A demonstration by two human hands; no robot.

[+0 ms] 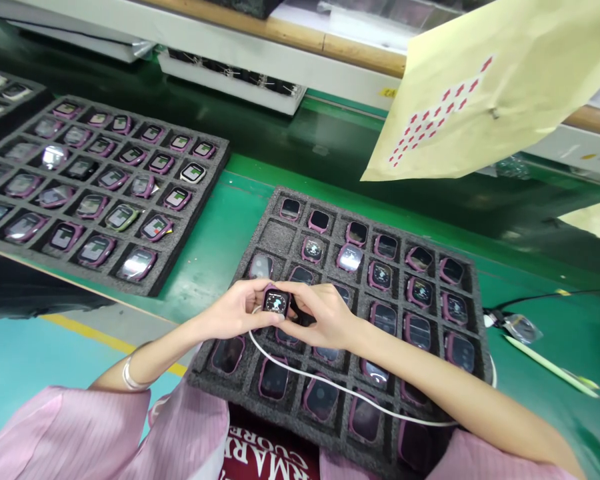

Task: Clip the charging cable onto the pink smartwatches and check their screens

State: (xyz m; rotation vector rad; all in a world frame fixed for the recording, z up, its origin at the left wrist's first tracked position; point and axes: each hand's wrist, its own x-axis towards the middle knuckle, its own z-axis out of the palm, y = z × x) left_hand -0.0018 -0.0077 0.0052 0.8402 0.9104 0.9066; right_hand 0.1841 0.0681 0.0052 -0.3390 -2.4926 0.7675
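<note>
Between my two hands is a smartwatch (pixel 276 301) without a strap, in a purple case, its dark screen lit with a watch face. My left hand (pixel 243 308) grips its left side between thumb and fingers. From the other side, my right hand (pixel 323 313) pinches its right edge. A white cable (pixel 325 380) runs from beside the watch, across the tray and under my right forearm. Below my hands lies a grey foam tray (pixel 275 235) with purple watches in its pockets, several with lit faces. One pocket at its upper left holds no watch.
To the left lies another foam tray (pixel 180 260) of watches showing green and white screens. Yellow paper with red arrows (pixel 460 113) hangs at upper right. On the green bench (pixel 240 183), a pale green pen (pixel 550 365) and a black cable (pixel 540 295) lie at right.
</note>
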